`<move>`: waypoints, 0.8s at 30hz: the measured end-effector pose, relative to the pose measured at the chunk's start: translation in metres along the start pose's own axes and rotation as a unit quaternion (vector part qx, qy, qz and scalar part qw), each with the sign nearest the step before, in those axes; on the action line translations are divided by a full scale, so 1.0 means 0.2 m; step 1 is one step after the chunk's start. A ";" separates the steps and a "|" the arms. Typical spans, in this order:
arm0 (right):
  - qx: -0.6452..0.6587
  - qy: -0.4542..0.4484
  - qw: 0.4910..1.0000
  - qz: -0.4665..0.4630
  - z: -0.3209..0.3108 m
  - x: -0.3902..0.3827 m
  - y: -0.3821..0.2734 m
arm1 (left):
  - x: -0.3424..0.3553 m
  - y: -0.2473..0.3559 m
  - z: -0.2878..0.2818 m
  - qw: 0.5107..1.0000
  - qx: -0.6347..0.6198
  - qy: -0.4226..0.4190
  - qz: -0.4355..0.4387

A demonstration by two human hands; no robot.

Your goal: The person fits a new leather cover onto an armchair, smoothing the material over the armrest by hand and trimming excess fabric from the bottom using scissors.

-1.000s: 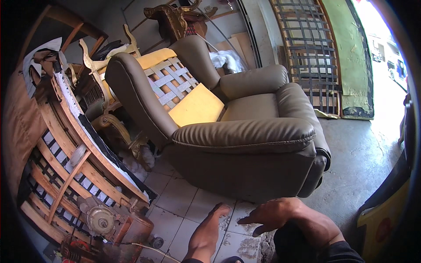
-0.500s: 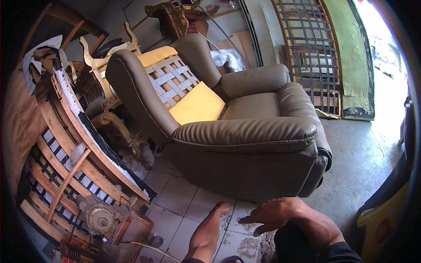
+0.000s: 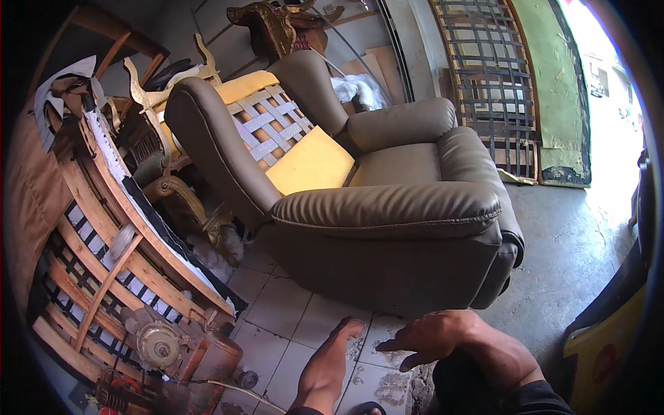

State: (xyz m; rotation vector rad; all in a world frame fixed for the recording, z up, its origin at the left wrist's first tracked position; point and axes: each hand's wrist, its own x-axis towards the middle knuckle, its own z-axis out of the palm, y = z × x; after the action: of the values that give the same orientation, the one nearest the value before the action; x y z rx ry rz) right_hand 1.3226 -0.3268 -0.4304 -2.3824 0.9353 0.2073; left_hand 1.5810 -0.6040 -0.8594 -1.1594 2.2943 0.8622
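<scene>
My left hand (image 3: pixel 351 327) hangs over the floor tiles at the lower middle, its fingers mostly hidden from this angle. To its right is my right hand (image 3: pixel 427 336), open, palm down, with the fingers stretched out to the left and the thumb apart. The right forearm rests by my dark-clothed knee. No object shows in either hand. Just beyond both hands stands a brown-grey upholstered armchair (image 3: pixel 380 266), side on. Its backrest is uncovered, showing woven grey webbing (image 3: pixel 271 128) on the frame. A yellow foam pad (image 3: pixel 311 162) leans between backrest and seat.
Wooden frames with dark webbing (image 3: pixel 97 235) lean at the left. Below them sits a rusty machine (image 3: pixel 162 344) with a wheel and a pale cable. Carved chair frames (image 3: pixel 270 31) stand behind the armchair. A green panel (image 3: pixel 560 104) is at the right, near a bright opening.
The view has shifted very slightly. Both hands keep their pose, and the armchair and pad stay in place. A little more of my foot shows at the lower edge.
</scene>
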 end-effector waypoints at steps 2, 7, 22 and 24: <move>-0.010 0.000 1.000 -0.022 -0.02 0.02 -0.03 | -0.06 -0.14 0.01 0.999 -0.012 0.006 -0.036; 0.004 -0.015 1.000 0.017 0.01 0.00 0.03 | -0.07 0.16 -0.04 1.000 0.024 0.016 -0.006; 0.006 -0.030 0.999 0.008 0.00 0.01 0.01 | -0.08 0.11 -0.02 0.999 0.000 0.021 -0.029; 0.002 -0.029 1.000 -0.009 0.00 0.02 0.00 | -0.11 0.07 -0.03 0.999 -0.017 0.027 -0.038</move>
State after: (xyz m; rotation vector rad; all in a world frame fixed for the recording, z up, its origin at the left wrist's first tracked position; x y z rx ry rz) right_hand 1.3253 -0.3293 -0.4322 -2.3671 0.8875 0.2649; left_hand 1.5821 -0.5895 -0.8366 -1.2898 2.2707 0.8538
